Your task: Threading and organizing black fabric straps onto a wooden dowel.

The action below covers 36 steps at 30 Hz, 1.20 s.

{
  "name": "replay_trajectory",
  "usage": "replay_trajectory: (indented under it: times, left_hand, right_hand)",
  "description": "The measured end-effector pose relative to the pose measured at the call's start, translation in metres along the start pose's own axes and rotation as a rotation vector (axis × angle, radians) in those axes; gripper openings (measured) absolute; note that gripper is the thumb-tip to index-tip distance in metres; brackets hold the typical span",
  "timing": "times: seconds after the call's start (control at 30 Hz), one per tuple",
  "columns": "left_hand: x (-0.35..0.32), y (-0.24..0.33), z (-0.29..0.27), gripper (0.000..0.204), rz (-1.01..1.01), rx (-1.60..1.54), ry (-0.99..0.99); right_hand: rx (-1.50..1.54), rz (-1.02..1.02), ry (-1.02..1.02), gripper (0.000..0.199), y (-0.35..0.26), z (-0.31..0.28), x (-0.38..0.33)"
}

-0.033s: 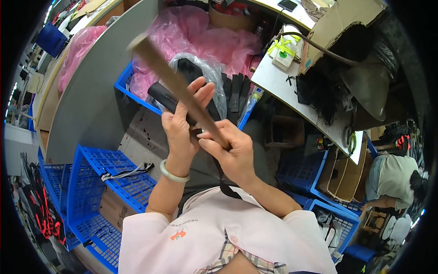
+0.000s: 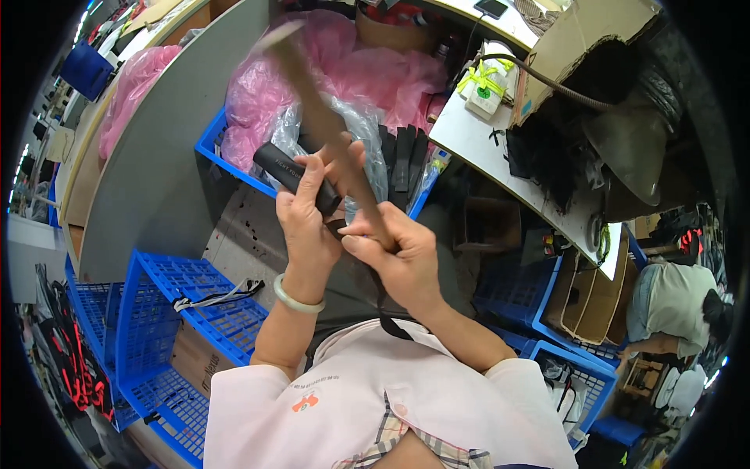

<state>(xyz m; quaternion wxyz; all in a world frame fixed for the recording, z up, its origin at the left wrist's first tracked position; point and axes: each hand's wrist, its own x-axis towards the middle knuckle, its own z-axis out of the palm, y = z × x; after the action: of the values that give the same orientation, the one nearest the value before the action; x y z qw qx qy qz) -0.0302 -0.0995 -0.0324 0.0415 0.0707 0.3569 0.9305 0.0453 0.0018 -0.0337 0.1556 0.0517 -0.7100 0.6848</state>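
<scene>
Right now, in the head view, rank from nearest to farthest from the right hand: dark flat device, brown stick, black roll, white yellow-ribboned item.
1. Brown stick: gripped in the right hand.
2. Black roll: left, in the left hand.
3. White yellow-ribboned item: upper right.
4. Dark flat device: upper right, near the top edge.

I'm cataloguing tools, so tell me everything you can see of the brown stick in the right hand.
The brown stick looks wooden, long and fairly straight, with a paler, blurred far end. The right hand grips its near end. It slants up and left in view, passing in front of the left hand and pink plastic sheeting. Whether it touches the left hand is unclear.
</scene>
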Motion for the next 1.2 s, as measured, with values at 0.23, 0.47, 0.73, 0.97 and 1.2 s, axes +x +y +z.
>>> replay_trajectory:
  times: [0.23, 0.47, 0.73, 0.97, 1.2]
  left_hand:
    - [0.006, -0.007, -0.017, 0.01, -0.267, -0.288, 0.229]
    - [0.006, -0.01, -0.017, 0.009, -0.182, -0.238, 0.132]
    - [0.003, -0.013, -0.009, 0.014, -0.053, -0.097, 0.11]
    - [0.007, -0.019, -0.007, 0.013, -0.135, -0.074, 0.126]
    - [0.009, -0.025, -0.017, 0.013, -0.226, -0.163, 0.074]
  right_hand:
    - [-0.106, -0.029, -0.004, 0.01, 0.009, -0.015, 0.019]
    - [-0.157, -0.199, -0.016, 0.016, 0.019, -0.002, 0.02]
    - [-0.329, -0.294, 0.133, 0.013, 0.028, 0.001, 0.023]
    - [-0.486, -0.45, 0.031, 0.022, 0.029, 0.0, 0.03]
    - [-0.728, -0.104, -0.285, 0.029, 0.037, -0.009, 0.025]
